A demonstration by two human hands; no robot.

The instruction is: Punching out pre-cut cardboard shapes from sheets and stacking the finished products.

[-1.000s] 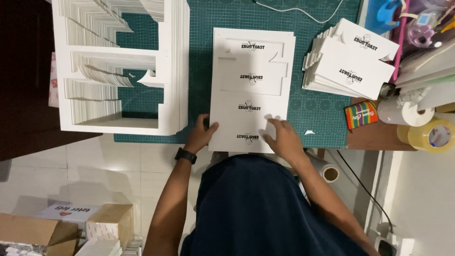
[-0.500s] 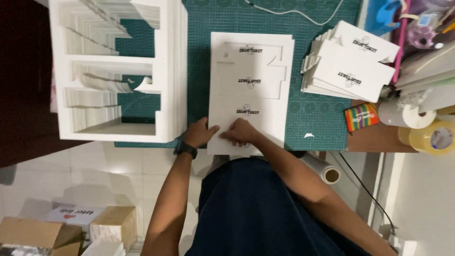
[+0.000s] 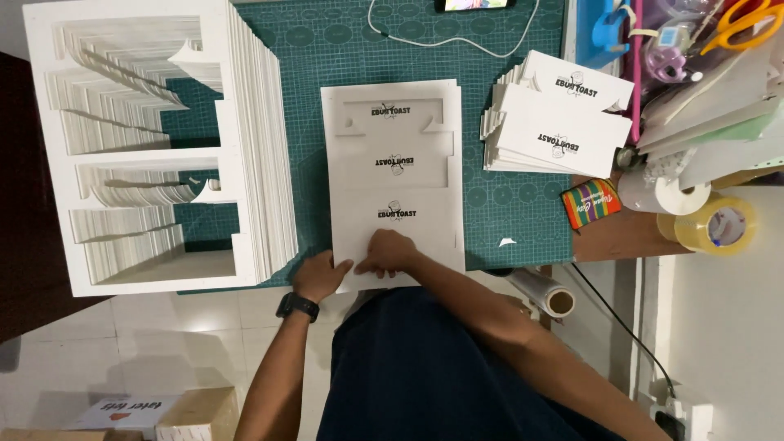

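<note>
Mostly green cutting mat (image 3: 498, 212), white tiled floor (image 3: 163, 351)

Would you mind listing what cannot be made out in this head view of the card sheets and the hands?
- Near edge of the white die-cut sheet: covered by the left hand and right hand.
- Whether the right hand's fingertips pinch or only press the sheet: hidden under the hand.
- Phone at the top: cut off by the frame edge.
- How many sheets the tall white stack holds: the edges are too fine to count.
</note>
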